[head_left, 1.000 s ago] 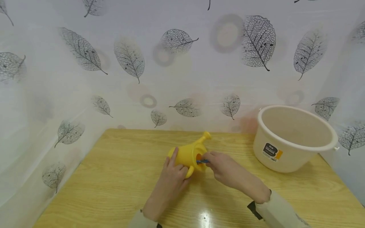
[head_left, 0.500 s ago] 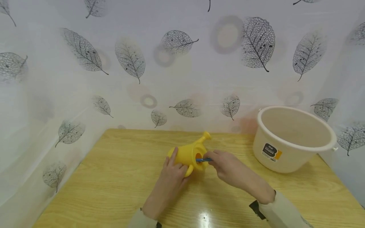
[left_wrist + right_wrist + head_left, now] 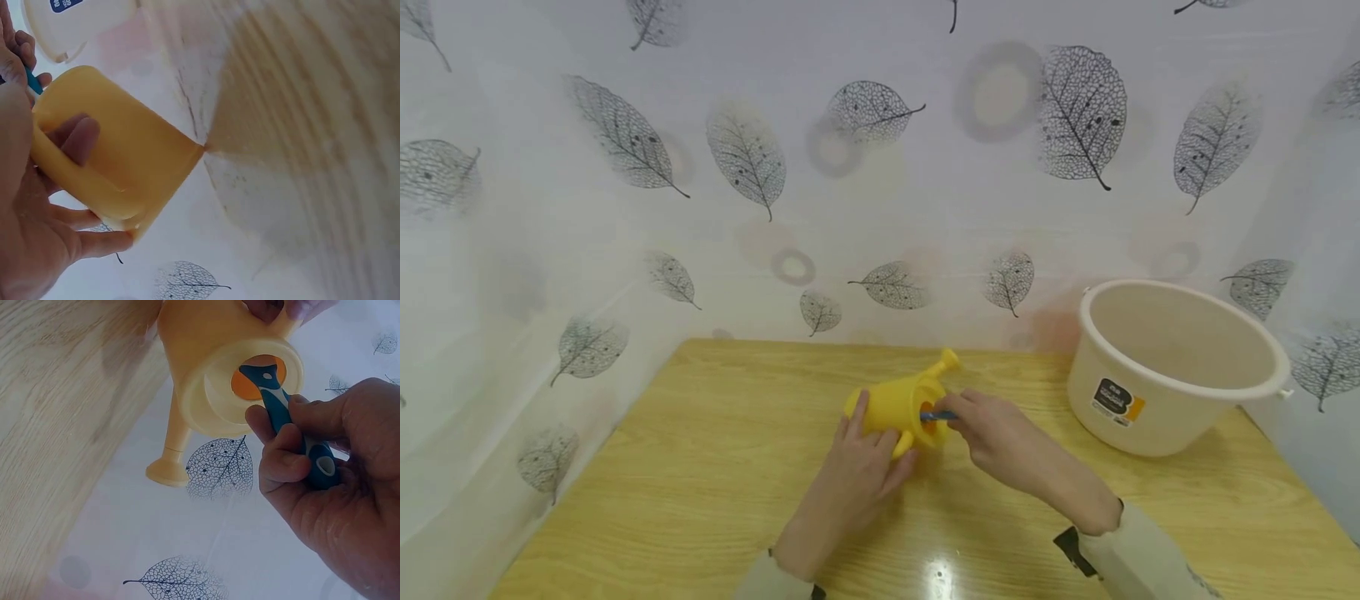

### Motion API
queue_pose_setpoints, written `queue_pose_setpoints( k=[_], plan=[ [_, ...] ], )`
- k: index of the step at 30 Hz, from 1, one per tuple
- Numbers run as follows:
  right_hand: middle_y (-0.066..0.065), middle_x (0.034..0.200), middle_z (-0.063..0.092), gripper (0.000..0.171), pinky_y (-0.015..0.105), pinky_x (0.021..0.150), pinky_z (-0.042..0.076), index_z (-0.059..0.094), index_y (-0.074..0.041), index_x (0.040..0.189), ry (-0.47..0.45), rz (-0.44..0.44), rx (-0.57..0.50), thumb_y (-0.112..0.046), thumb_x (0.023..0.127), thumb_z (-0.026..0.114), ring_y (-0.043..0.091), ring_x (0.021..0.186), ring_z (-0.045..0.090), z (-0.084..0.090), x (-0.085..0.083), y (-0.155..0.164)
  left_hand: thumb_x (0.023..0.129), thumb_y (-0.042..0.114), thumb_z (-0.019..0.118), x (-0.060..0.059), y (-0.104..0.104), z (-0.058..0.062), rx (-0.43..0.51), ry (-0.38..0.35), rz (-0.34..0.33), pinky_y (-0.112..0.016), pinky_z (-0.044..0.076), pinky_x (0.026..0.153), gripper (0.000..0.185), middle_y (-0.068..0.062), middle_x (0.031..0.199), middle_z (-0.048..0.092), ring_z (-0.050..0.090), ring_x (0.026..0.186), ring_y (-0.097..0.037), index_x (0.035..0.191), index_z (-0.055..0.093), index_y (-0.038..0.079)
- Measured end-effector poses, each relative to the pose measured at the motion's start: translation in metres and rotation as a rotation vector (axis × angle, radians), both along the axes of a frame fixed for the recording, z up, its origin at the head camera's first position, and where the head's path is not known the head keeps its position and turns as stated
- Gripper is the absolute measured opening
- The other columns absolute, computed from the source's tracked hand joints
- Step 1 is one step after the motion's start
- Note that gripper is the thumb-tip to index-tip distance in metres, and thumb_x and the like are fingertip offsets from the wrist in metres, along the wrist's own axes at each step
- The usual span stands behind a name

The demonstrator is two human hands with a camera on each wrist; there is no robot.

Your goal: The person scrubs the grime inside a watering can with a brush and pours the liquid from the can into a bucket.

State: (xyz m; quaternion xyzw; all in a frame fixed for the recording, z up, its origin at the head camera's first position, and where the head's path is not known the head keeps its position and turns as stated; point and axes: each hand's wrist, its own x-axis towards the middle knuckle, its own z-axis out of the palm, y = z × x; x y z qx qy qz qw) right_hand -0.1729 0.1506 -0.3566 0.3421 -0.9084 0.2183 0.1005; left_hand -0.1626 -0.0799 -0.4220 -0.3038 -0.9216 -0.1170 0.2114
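Observation:
A small yellow watering can (image 3: 898, 406) lies on its side on the wooden table (image 3: 700, 467), spout (image 3: 945, 364) toward the wall. My left hand (image 3: 865, 467) grips its body and handle (image 3: 69, 181), one finger through the handle loop. My right hand (image 3: 992, 433) holds a blue-handled tool (image 3: 290, 425). The tool's tip reaches into the can's round opening (image 3: 259, 378), where something orange shows. The end of the tool inside the can is hidden.
A cream plastic bucket (image 3: 1176, 367) with a label stands at the table's right rear. Leaf-patterned sheeting (image 3: 880, 167) closes off the back and both sides. Bare wood stretches left of the can and along the front edge.
The can has turned slightly in my left hand and my fingers have shifted on it. My right hand with the tool stays at the opening, nudged a little upward.

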Motion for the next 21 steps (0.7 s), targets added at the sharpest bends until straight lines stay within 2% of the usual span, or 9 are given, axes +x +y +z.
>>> queue_pose_setpoints(
  k=[6,10,13,16,18,21],
  plan=[
    [0.006,0.101,0.073,0.02,0.027,0.075,0.062,0.069,-0.008,0.112,0.028,0.001,0.005,0.002,0.096,0.064,0.017,0.089,0.072,0.0009,0.0008,-0.0025,0.092,0.033,0.076,-0.001,0.0,-0.0059,0.059,0.139,-0.01,-0.058,0.059,0.095,0.03,0.002,0.065,0.059,0.061,0.127,-0.046,0.08,0.059,0.012],
    [0.006,0.101,0.073,0.02,0.026,0.075,0.063,0.068,-0.008,0.112,0.048,0.003,0.004,0.003,0.095,0.064,0.017,0.089,0.072,0.0018,0.0007,-0.0041,0.087,0.032,0.082,-0.0008,0.0012,-0.0042,0.141,0.135,-0.001,-0.043,0.062,0.079,0.031,-0.004,0.091,0.06,0.069,0.102,-0.031,0.075,0.061,0.013],
    [0.006,0.102,0.073,0.021,0.027,0.077,0.063,0.069,-0.007,0.112,0.06,0.006,0.008,0.004,0.095,0.065,0.018,0.09,0.073,0.0025,0.0008,-0.0044,0.085,0.031,0.084,-0.0013,0.0019,-0.0011,0.181,0.127,-0.005,-0.038,0.062,0.08,0.03,-0.013,0.119,0.059,0.066,0.098,-0.026,0.073,0.063,0.012],
    [0.006,0.103,0.073,0.022,0.029,0.078,0.063,0.069,-0.008,0.112,0.063,0.01,0.012,0.004,0.094,0.065,0.019,0.092,0.073,0.004,0.0012,-0.005,0.086,0.033,0.083,-0.0008,0.0019,-0.0001,0.153,0.14,0.001,-0.047,0.063,0.092,0.033,-0.024,0.14,0.057,0.068,0.115,-0.039,0.07,0.064,0.011],
    [0.005,0.103,0.073,0.023,0.029,0.078,0.063,0.069,-0.008,0.112,0.058,0.019,0.011,0.005,0.094,0.065,0.019,0.092,0.073,0.0051,0.0014,-0.0056,0.088,0.035,0.08,0.0,0.0018,-0.0002,0.124,0.123,0.011,-0.057,0.059,0.095,0.034,-0.028,0.145,0.055,0.063,0.124,-0.046,0.07,0.065,0.01],
    [0.005,0.102,0.073,0.024,0.029,0.078,0.063,0.07,-0.009,0.112,0.05,0.027,0.012,0.005,0.094,0.065,0.018,0.09,0.072,0.0054,0.0023,-0.0063,0.09,0.038,0.077,0.0021,0.0018,-0.0012,0.097,0.087,0.025,-0.068,0.055,0.095,0.036,-0.029,0.149,0.051,0.058,0.13,-0.05,0.07,0.067,0.01]
  ],
)
